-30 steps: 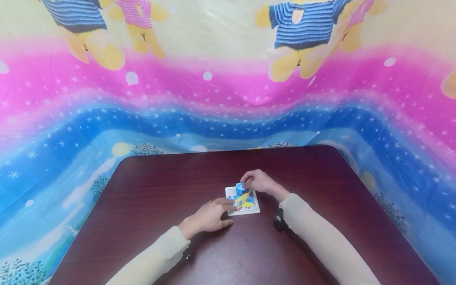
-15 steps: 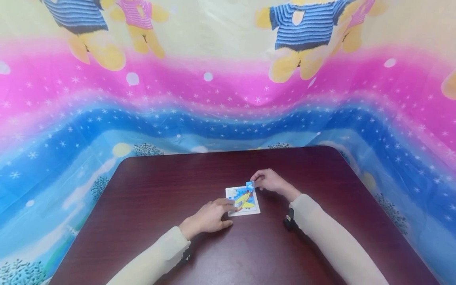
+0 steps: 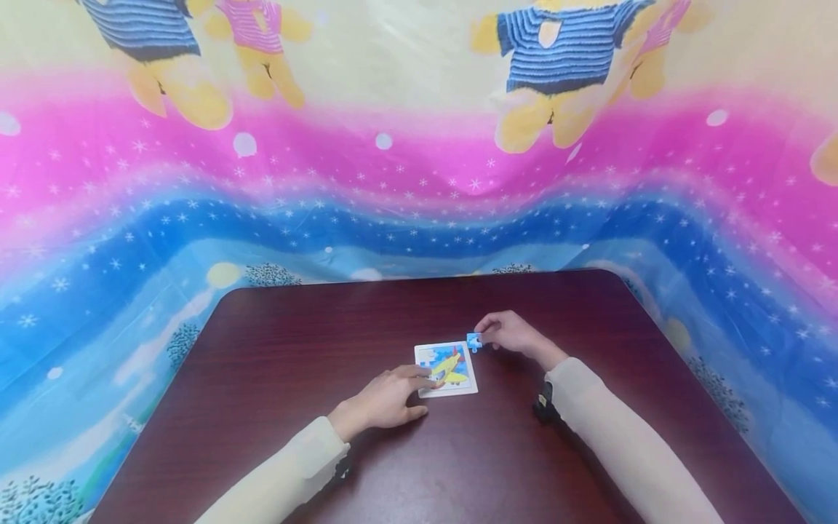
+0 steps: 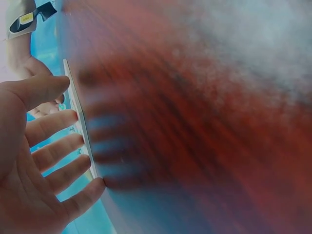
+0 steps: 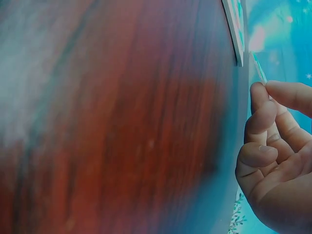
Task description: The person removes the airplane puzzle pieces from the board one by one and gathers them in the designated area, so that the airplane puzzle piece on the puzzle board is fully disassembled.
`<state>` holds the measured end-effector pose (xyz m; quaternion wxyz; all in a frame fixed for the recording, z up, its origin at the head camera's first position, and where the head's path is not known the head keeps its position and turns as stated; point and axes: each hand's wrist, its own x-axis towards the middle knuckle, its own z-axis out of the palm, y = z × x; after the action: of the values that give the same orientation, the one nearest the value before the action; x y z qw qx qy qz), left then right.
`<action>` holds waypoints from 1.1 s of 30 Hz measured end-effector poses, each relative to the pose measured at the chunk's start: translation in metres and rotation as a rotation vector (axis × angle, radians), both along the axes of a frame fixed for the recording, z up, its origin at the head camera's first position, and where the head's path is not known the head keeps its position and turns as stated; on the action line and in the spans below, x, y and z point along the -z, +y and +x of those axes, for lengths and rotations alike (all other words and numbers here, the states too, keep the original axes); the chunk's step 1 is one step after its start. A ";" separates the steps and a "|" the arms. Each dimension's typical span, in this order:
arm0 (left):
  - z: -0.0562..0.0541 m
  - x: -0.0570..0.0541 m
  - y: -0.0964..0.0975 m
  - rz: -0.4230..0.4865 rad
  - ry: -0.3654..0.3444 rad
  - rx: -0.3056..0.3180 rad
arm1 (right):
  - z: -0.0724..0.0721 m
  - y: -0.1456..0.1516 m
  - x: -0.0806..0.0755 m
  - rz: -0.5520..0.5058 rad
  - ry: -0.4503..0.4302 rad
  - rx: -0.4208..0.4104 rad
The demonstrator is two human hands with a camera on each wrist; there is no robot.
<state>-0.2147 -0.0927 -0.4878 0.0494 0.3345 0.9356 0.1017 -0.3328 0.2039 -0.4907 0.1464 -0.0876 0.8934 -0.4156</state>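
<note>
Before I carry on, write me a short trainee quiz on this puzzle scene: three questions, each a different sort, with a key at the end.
1. Which hand pinches the jigsaw piece?
2. What is the main colour of the airplane printed on the puzzle board? A) purple B) yellow C) green
3. True or false: the jigsaw piece is fitted into the puzzle board.

Key:
1. The right hand.
2. B.
3. False; it is held just beyond the puzzle board's upper right corner, as the head view shows.

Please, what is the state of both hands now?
Left hand: open, resting on the puzzle board.
Right hand: closed, pinching a blue puzzle piece.
</note>
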 end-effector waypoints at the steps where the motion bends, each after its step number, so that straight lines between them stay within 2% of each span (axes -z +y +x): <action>1: 0.000 0.000 0.000 0.002 -0.001 -0.001 | 0.000 0.001 0.000 0.003 -0.001 0.005; 13: 0.001 -0.001 0.000 0.013 0.004 0.010 | 0.002 0.009 0.002 0.036 -0.010 0.016; 20: 0.000 -0.002 0.001 0.003 0.020 0.021 | 0.002 0.010 0.002 0.062 0.020 -0.009; 33: 0.000 -0.002 0.001 0.005 0.024 0.021 | 0.002 0.010 0.003 0.091 0.032 0.008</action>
<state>-0.2142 -0.0916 -0.4861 0.0384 0.3456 0.9323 0.0994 -0.3304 0.2141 -0.4940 0.1342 -0.0841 0.9140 -0.3735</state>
